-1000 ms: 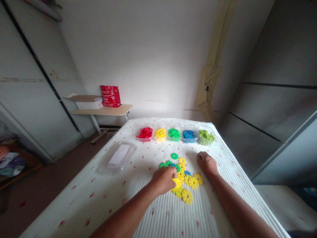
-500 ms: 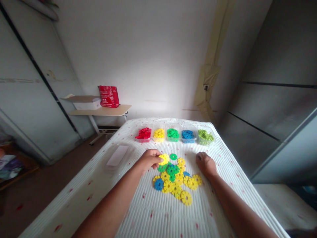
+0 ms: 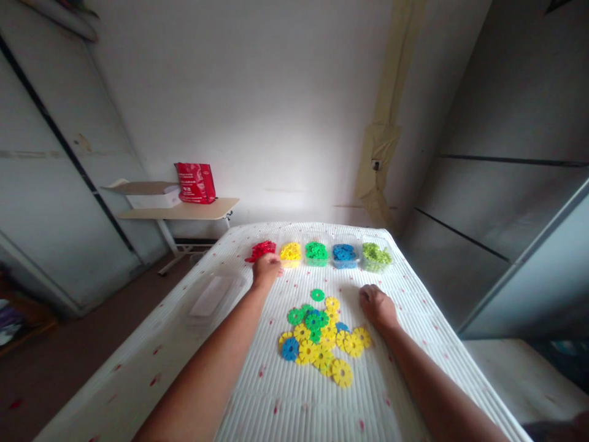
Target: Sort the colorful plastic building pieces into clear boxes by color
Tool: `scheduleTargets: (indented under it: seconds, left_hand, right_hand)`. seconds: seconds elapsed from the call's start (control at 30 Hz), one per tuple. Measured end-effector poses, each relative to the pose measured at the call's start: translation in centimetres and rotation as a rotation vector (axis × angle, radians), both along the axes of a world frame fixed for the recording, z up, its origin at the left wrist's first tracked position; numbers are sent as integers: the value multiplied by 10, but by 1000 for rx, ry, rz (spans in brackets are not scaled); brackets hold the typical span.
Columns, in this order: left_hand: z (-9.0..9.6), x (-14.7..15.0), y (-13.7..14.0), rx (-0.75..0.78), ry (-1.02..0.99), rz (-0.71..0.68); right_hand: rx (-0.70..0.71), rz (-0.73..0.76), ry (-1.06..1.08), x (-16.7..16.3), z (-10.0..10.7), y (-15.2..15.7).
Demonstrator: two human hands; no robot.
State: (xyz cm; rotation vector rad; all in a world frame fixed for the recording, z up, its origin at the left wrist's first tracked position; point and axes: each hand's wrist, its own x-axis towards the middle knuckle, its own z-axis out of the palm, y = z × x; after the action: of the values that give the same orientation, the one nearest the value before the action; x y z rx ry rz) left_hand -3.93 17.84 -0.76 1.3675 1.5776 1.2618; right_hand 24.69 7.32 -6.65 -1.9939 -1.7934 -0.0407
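My left hand (image 3: 267, 270) is closed in a pinch at the near left edge of the clear box of yellow pieces (image 3: 290, 252). The yellow snowflake disc in its fingertips is hard to tell apart from the yellow pieces behind. Beside that hand stands the box of red pieces (image 3: 263, 248), partly covered by it. My right hand (image 3: 378, 307) rests on the table with its fingers curled in, and nothing shows in them. Between my forearms lies a loose pile of yellow discs (image 3: 324, 357), green discs (image 3: 313, 320) and a blue disc (image 3: 289, 349). One green disc (image 3: 317, 295) lies apart.
Boxes of green pieces (image 3: 316, 252), blue pieces (image 3: 345, 253) and light green pieces (image 3: 376, 255) continue the row. A clear plastic lid (image 3: 213, 298) lies left on the white ridged tablecloth (image 3: 276, 405). A side table (image 3: 202, 210) holds a red bag (image 3: 196, 183) and a box (image 3: 154, 195).
My left hand has carried the yellow disc from above the pile forward and left to the yellow box. My right hand stays in place. The view has shifted slightly.
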Motion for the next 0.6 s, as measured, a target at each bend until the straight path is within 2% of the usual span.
scheduleTargets:
  seconds: [0.13, 0.23, 0.3, 0.43, 0.6]
  left_hand:
    - [-35, -19, -42, -76, 102, -50]
    - [-56, -41, -67, -41, 381, -110]
    - [-64, -54, -78, -24, 469, -106]
    - [-70, -66, -88, 77, 504, -91]
    - [-70, -60, -91, 205, 558, -61]
  right_hand:
    - [-8, -12, -5, 0, -1, 1]
    - [-16, -10, -6, 0, -1, 1]
    - [-23, -10, -14, -1, -1, 1]
    - [-14, -26, -29, -1, 0, -1]
    - [-58, -1, -20, -8, 11, 2]
